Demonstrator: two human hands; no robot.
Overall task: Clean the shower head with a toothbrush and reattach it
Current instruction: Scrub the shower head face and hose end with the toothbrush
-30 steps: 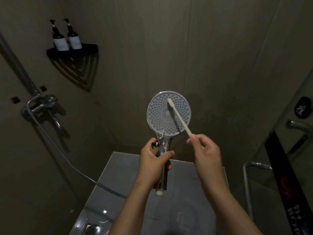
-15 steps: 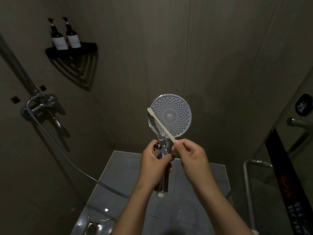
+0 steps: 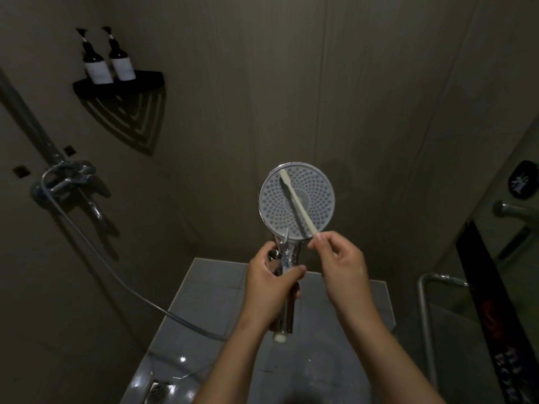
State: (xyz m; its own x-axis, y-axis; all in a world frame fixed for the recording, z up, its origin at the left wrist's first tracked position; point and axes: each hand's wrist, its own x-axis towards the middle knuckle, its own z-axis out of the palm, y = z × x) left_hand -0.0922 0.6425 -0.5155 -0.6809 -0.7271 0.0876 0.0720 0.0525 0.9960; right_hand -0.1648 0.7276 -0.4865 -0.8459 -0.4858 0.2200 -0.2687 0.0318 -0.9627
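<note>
A round chrome shower head point(image 3: 315, 205) with a pale dotted nozzle face points toward me at the centre of the view. My left hand point(image 3: 272, 287) grips its chrome handle below the face. A cream toothbrush point(image 3: 296, 204) lies diagonally across the face, its brush end near the upper left rim. My right hand point(image 3: 341, 268) pinches the lower end of the toothbrush, just right of the handle. The handle's bottom end shows a white fitting with no hose on it.
A grey hose point(image 3: 122, 282) runs from the wall mixer tap point(image 3: 70, 182) at left down toward the wet floor point(image 3: 210, 304), where a drain point(image 3: 159, 390) sits. A corner shelf point(image 3: 116, 86) holds two bottles. A metal rail point(image 3: 425, 316) and glass door stand at right.
The toothbrush has swept across the nozzle face, from the left rim back up to the upper left part. My right hand shifted right; the left hand kept its grip.
</note>
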